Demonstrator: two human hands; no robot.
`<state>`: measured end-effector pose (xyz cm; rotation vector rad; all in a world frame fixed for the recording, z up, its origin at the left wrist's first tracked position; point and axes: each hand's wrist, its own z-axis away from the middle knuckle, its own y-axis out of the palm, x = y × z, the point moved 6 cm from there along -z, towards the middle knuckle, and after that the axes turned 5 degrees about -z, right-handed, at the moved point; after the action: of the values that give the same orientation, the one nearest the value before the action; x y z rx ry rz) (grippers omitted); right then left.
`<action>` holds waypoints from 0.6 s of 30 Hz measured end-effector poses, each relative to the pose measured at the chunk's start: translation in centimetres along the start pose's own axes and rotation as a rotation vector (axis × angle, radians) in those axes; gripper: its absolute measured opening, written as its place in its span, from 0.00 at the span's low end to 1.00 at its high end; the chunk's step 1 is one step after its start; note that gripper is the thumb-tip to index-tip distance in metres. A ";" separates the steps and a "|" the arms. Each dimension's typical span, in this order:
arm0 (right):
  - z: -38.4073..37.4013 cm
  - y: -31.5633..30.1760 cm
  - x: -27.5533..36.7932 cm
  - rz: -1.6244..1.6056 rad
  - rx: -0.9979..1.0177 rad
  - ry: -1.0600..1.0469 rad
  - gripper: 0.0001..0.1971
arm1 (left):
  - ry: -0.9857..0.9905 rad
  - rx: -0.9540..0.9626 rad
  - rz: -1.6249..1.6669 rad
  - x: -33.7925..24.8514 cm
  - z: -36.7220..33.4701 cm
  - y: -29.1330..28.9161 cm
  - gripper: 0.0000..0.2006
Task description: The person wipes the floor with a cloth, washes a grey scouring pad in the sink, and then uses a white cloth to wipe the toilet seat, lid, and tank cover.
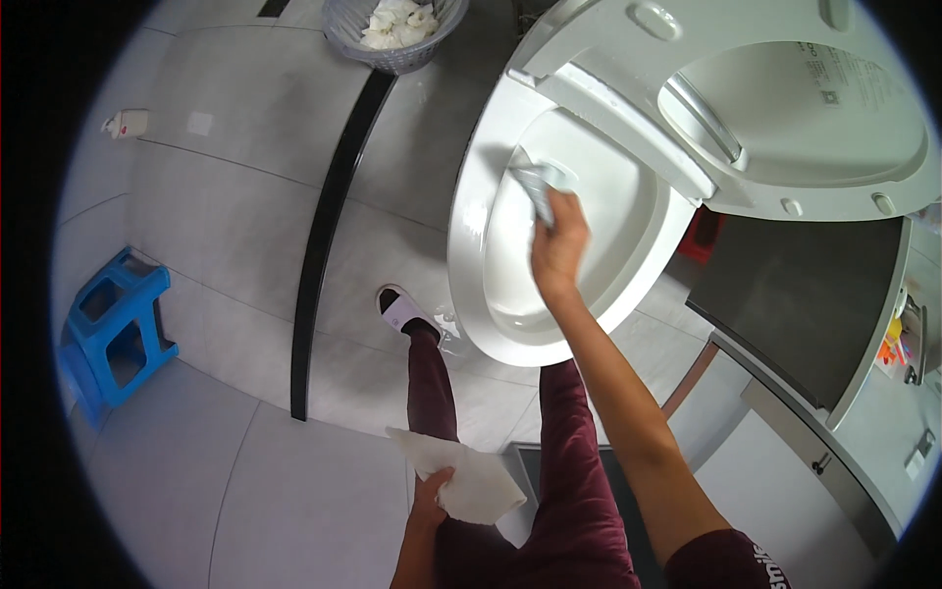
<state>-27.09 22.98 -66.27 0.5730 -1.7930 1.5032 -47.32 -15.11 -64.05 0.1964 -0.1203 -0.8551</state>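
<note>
Inside the bowl of a white toilet point(468, 257), my right hand point(561, 245) is closed on a crumpled grey-white wipe point(533, 185). The wipe lies near the bowl's inner wall, and the hand is slightly blurred. The toilet's seat and lid point(785, 157) are raised. Low in the picture, in front of my legs, my left hand point(430, 496) pinches a flat off-white paper sheet point(476, 483) by its edge, apart from the toilet. Part of that hand is hidden by the sheet.
A grey basket point(397, 61) with crumpled white paper stands at the top. A black raised strip point(329, 221) crosses the tiled floor. At left is a blue stool point(123, 329); a pale bottle point(128, 124) sits above it. A dark-topped cabinet point(800, 304) stands right of the toilet.
</note>
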 end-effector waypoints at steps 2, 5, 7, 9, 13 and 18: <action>-1.2 3.8 1.1 0.230 0.113 -0.245 0.20 | -0.024 0.075 -0.004 -0.1 0.0 0.5 0.17; 0.0 5.9 1.9 0.292 0.220 -0.248 0.22 | -0.079 0.150 0.080 -0.3 0.1 0.7 0.18; 2.7 6.1 1.5 0.310 0.293 -0.325 0.22 | -0.092 0.090 0.080 0.1 0.3 0.4 0.19; 4.0 6.2 1.1 0.238 0.337 -0.332 0.22 | -0.102 0.037 0.083 0.6 -0.1 -0.1 0.19; -2.0 6.0 0.5 0.130 0.274 -0.127 0.17 | -0.082 0.097 0.044 0.0 -0.3 0.8 0.17; -5.9 6.1 -0.4 0.074 0.260 0.236 0.14 | -0.152 0.070 0.081 2.3 -1.0 -0.7 0.19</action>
<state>-29.87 29.96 -70.13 0.4357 -1.4640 1.7905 -46.16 -17.18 -65.16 0.1904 -0.2985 -0.7857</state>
